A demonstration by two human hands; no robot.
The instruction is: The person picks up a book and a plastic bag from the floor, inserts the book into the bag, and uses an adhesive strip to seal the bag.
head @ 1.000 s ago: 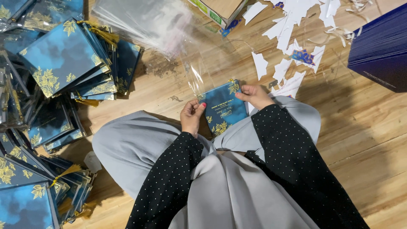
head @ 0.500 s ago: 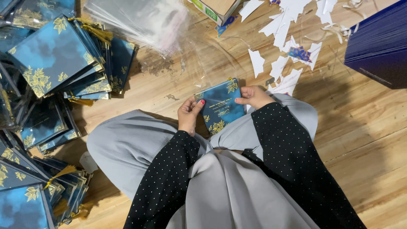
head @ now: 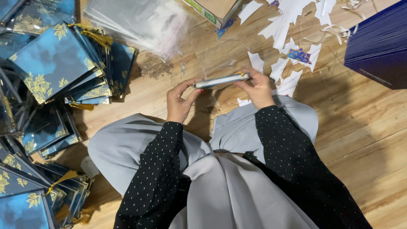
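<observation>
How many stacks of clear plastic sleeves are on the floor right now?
1. The stack of clear sleeves lies at the top, left of the cardboard box, beyond the left hand. More could be hidden outside the view.

Home packing workspace set up on a floor

A warm-toned wooden plank floor (head: pixel 364 127) is used as the work surface: heaps of blue cards with gold floral print (head: pixel 51 72), a pile of clear plastic sleeves (head: pixel 140 21), a dark navy stack of card sheets (head: pixel 379 42) and torn white paper scraps (head: pixel 288 25) are spread about.
</observation>
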